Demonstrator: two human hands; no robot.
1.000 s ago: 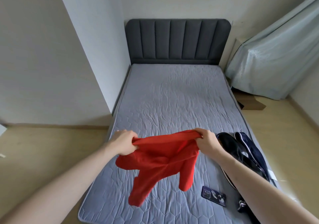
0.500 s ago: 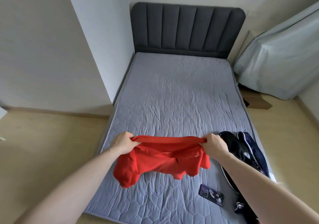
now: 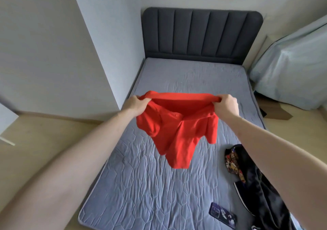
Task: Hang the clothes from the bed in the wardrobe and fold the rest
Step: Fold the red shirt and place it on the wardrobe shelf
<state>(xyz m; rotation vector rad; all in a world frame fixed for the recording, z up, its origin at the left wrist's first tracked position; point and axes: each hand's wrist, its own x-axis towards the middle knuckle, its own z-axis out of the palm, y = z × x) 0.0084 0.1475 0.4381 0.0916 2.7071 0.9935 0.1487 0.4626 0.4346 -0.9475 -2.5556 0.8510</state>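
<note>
Above the bed (image 3: 177, 185), left hand (image 3: 136, 104) and right hand (image 3: 227, 104) each pinch the red shirt (image 3: 177, 128) by its top edge, light, limp cloth, best held there.

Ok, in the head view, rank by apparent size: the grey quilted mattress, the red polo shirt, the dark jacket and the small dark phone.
1. Grey quilted mattress, by far the largest.
2. Red polo shirt, gripped by both hands above the mattress, so nearness may enlarge it.
3. Dark jacket, partly hidden by the right arm and cut off by the frame, so unsure against the shirt.
4. Small dark phone.
</note>
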